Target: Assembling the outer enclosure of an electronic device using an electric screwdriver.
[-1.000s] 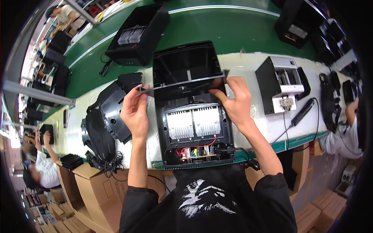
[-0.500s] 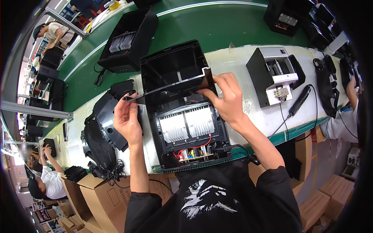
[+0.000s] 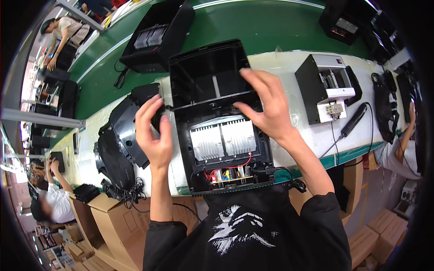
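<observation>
In front of me lies a long, open black plastic housing (image 3: 180, 149). Its far half is a deep, hollow compartment; the near half holds two silver finned heat sinks (image 3: 222, 140) above a small circuit board (image 3: 231, 179) with red wires. A dark cross panel (image 3: 203, 105) spans the middle, between the two halves. My left hand (image 3: 153, 133) is raised beside the housing's left edge, fingers apart, holding nothing. Over the right edge hovers my right hand (image 3: 271, 106), its thumb and fingers spread; no object shows in it, and whether the fingertips touch the rim I cannot tell.
Black molded parts and mesh pieces (image 3: 129, 128) lie to the left, with coiled cables (image 3: 131, 189) below. On the right stand a grey-and-black machine (image 3: 327, 88) and a corded black tool (image 3: 355, 119). Another black housing (image 3: 156, 38) rests on the green conveyor (image 3: 244, 27). Co-workers sit at both sides.
Both hands have let go of the dark panel they held upright across the housing; it now sits lower. The fingers have spread, and the view has shifted slightly.
</observation>
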The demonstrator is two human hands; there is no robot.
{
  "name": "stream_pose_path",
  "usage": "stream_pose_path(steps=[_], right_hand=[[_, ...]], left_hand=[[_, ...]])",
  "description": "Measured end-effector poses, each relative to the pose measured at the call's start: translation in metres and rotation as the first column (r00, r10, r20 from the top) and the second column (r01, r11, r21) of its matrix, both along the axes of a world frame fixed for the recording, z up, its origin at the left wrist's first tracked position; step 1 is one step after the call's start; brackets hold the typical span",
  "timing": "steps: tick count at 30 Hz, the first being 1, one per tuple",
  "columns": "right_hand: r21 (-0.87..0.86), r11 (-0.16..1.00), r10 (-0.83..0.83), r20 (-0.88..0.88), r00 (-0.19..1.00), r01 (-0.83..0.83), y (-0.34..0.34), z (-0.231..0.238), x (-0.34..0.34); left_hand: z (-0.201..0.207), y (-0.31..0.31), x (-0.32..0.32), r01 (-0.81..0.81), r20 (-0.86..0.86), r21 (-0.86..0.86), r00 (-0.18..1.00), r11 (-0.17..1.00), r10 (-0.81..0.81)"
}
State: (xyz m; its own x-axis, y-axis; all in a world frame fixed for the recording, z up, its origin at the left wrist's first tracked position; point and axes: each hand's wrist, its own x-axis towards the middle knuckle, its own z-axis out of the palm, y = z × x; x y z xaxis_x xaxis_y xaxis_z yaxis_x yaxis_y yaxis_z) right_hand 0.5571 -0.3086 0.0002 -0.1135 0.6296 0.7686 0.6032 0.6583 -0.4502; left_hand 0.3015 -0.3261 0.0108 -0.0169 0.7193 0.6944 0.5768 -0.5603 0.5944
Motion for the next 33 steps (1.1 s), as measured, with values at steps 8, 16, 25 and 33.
stream_pose_path(steps=[8, 16, 25, 33], right_hand=[[-0.052, 0.99, -0.116, 0.25, 0.961, 0.133, 0.01, -0.002, -0.002], [-0.288, 0.956, -0.002, 0.158, 0.987, 0.048, 0.008, -0.004, -0.003], [-0.25, 0.73, -0.666, -0.053, 0.744, 0.636, -0.043, 0.011, 0.159], [-0.588, -0.151, -0.687, 0.64, 0.344, 0.794, -0.078, -0.111, 0.326]], left_hand=[[-0.001, 0.019, 0.044, 0.155, -0.409, 0.012, 0.902, 0.988, -0.137], [-0.011, 0.016, 0.042, 0.127, -0.339, -0.268, 0.916, 0.955, -0.217], [-0.012, -0.044, 0.028, 0.044, -0.184, -0.284, 0.978, 0.958, -0.099], [-0.04, -0.071, 0.016, 0.332, 0.653, -0.563, 0.74, 0.756, 0.162]])
